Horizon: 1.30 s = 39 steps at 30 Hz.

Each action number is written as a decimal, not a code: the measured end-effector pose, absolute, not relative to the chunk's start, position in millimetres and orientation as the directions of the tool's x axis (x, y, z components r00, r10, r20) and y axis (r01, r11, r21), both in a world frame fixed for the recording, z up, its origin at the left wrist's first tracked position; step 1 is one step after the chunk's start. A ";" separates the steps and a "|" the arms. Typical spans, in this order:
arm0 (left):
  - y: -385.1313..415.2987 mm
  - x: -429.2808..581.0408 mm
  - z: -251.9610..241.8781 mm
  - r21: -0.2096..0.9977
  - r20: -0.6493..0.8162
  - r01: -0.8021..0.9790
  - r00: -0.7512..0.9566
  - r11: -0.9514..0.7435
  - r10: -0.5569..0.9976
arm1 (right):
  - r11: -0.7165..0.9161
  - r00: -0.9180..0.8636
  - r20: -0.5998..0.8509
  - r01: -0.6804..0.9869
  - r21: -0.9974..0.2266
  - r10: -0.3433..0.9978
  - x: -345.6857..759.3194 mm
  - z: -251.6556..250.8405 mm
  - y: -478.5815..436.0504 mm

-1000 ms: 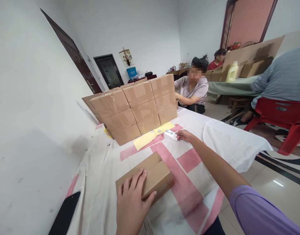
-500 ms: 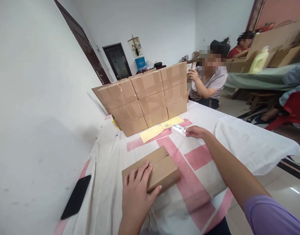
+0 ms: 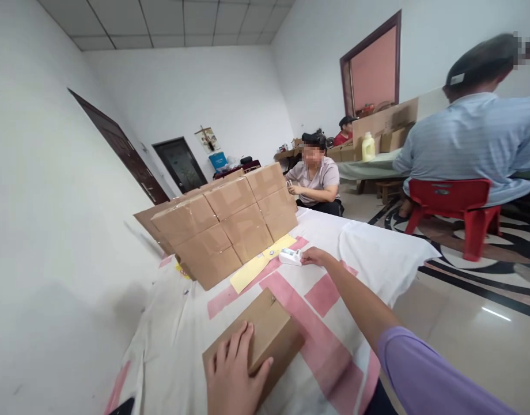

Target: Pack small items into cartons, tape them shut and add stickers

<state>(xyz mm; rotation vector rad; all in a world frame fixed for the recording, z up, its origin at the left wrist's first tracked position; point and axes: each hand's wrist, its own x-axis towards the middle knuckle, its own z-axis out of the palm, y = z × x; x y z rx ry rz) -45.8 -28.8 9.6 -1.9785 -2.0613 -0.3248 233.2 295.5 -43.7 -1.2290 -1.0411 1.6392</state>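
Observation:
In the head view, my left hand [image 3: 234,369] lies over the left part of a closed brown cardboard box [image 3: 269,328]. Its fingers rest flat on the top, and the thumb stretches along the near edge. Farther off, my right hand [image 3: 315,256] pinches the right end of a small white wedge-shaped object [image 3: 290,257] with a greyish panel on top; its exact kind is unclear. That object sits low at the tablecloth, beside a yellow paper strip [image 3: 250,272].
Stacked cardboard boxes [image 3: 243,222] form a wall at the table's far left. Behind them a person [image 3: 319,173] crouches. Someone in blue sits on a red chair [image 3: 450,193] at right. A black phone [image 3: 123,407] shows partly at the cloth's near left.
The view has tilted up and swung right, bringing the seated person and red chair into sight. Both hands keep their places on the box and white object. The crouching person's hands have lowered.

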 end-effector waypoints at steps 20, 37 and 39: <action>-2.7 23.9 38.1 0.192 0.289 0.971 -0.196 0.144 0.937 | 0.042 -0.502 0.072 -0.070 -0.997 0.862 191.7 74.1 121.3; -21.5 3.2 13.1 0.191 0.340 0.973 0.058 -0.129 0.939 | 0.108 -0.584 0.013 0.129 -0.986 0.812 152.8 92.1 99.2; -20.1 11.2 11.9 0.185 0.360 0.978 0.029 -0.102 0.933 | 0.131 -0.564 0.015 0.165 -0.978 0.826 150.5 90.2 99.8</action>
